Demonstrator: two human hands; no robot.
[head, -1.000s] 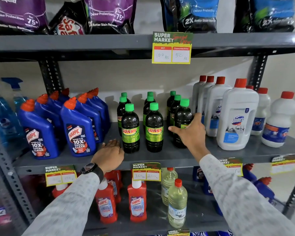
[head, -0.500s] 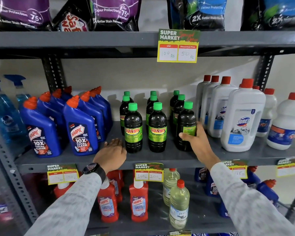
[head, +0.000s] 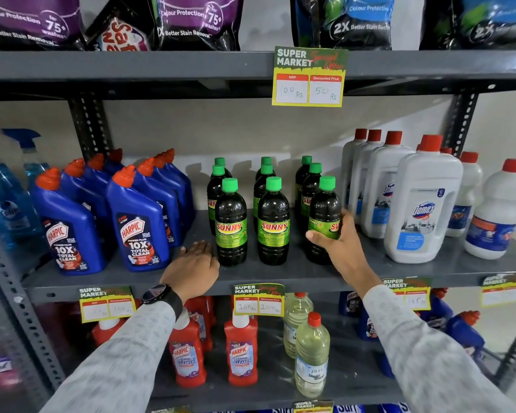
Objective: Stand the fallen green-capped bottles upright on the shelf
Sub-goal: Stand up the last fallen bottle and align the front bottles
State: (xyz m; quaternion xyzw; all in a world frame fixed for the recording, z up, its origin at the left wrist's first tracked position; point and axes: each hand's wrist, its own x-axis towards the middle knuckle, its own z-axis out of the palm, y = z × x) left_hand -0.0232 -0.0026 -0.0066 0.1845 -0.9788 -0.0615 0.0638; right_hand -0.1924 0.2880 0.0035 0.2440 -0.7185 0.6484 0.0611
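Note:
Several dark bottles with green caps and green "Sunny" labels stand upright in three rows on the grey middle shelf [head: 280,272]. My right hand [head: 337,245] wraps around the lower body of the front right green-capped bottle [head: 323,210], which stands upright on the shelf. The front middle bottle [head: 273,222] and the front left bottle [head: 231,225] stand free. My left hand [head: 195,268] rests flat on the shelf just left of the front left bottle, fingers spread, holding nothing. No green-capped bottle lies on its side in view.
Blue Harpic bottles [head: 137,228] crowd the shelf to the left, white Domex bottles [head: 420,204] to the right. Detergent pouches [head: 197,19] sit on the shelf above. Red cleaner bottles [head: 240,350] and clear bottles [head: 312,356] stand on the shelf below. Price tags [head: 258,299] hang on the edges.
My right hand has dropped from the bottle's shoulder and closed around its lower body. The left hand has stayed flat on the shelf.

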